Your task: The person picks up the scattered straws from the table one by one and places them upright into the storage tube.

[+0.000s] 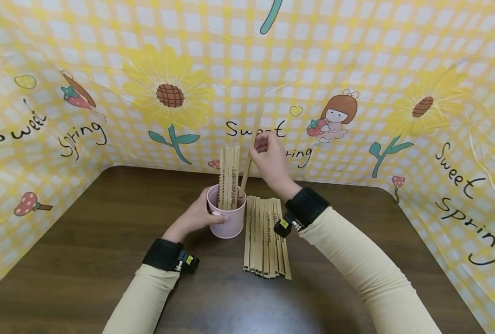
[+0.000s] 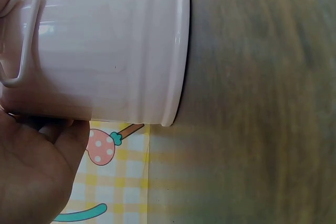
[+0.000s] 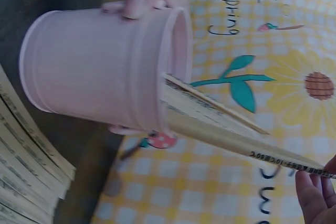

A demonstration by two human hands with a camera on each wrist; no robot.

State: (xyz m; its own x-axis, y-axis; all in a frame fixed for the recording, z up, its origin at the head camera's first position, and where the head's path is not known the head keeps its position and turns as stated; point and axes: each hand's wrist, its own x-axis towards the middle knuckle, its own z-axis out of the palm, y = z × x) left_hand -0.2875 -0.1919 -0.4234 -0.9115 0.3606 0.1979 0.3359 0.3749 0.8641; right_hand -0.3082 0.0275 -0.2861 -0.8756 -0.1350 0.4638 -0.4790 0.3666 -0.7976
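My left hand (image 1: 198, 214) grips a small pale pink bucket (image 1: 227, 226) from its left side, thumb across the front below the rim. In the left wrist view, the bucket's wire handle (image 2: 32, 35) shows beside the fingers. Several paper-wrapped straws (image 1: 228, 178) stand upright in the bucket, their brown sleeves printed with dark lettering. My right hand (image 1: 271, 160) pinches one more paper-wrapped straw (image 1: 245, 178) between thumb and fingertips, above and right of the bucket. That straw leans, its lower end at the bucket's mouth; in the right wrist view it overlaps the opening.
Beside the bucket, to the right, a fanned row of paper-wrapped straws (image 1: 266, 241) lies flat on the dark wooden table (image 1: 84, 260). A yellow checked cloth (image 1: 239, 60) with flowers and lettering hangs behind and along both sides.
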